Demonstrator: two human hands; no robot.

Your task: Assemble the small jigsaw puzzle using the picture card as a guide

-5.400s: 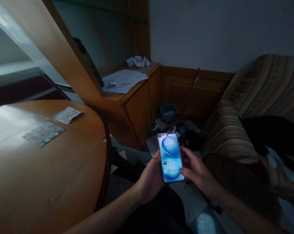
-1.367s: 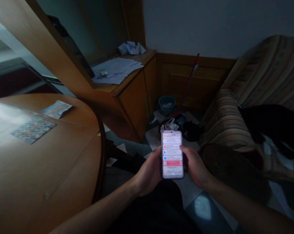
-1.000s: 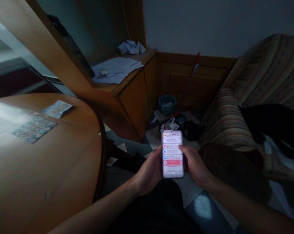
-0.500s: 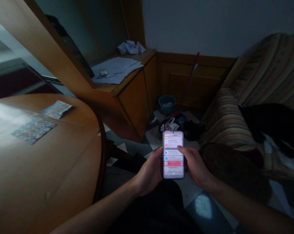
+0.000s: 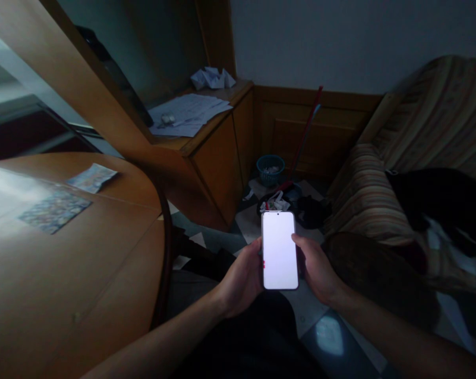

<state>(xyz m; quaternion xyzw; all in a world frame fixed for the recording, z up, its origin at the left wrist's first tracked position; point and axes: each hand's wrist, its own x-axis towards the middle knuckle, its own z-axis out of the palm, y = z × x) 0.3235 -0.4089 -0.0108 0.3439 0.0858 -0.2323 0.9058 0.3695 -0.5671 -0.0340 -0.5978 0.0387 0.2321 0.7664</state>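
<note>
A smartphone (image 5: 280, 250) stands upright in the lower middle of the head view, its bright screen almost wholly white, with a small red mark near the lower left edge. My left hand (image 5: 243, 276) is closed around its left side, the fingers hidden behind it. On the opposite side my right hand (image 5: 317, 268) grips the phone's edge, its thumb tip resting at the right border of the screen. The fingers of that hand are mostly hidden behind the phone too.
To the left is a round wooden table (image 5: 115, 252) bearing a patterned sheet (image 5: 55, 211) and a leaflet (image 5: 92, 178). Papers (image 5: 194, 113) lie on a wooden cabinet (image 5: 218, 158). Beyond the phone are a blue basket (image 5: 270, 169) and a red-handled broom (image 5: 309, 123). A striped armchair (image 5: 374, 195) stands right.
The phone screen has gone from a list of coloured notifications to nearly blank white. My right thumb has shifted slightly right, off the screen's inner area to its edge.
</note>
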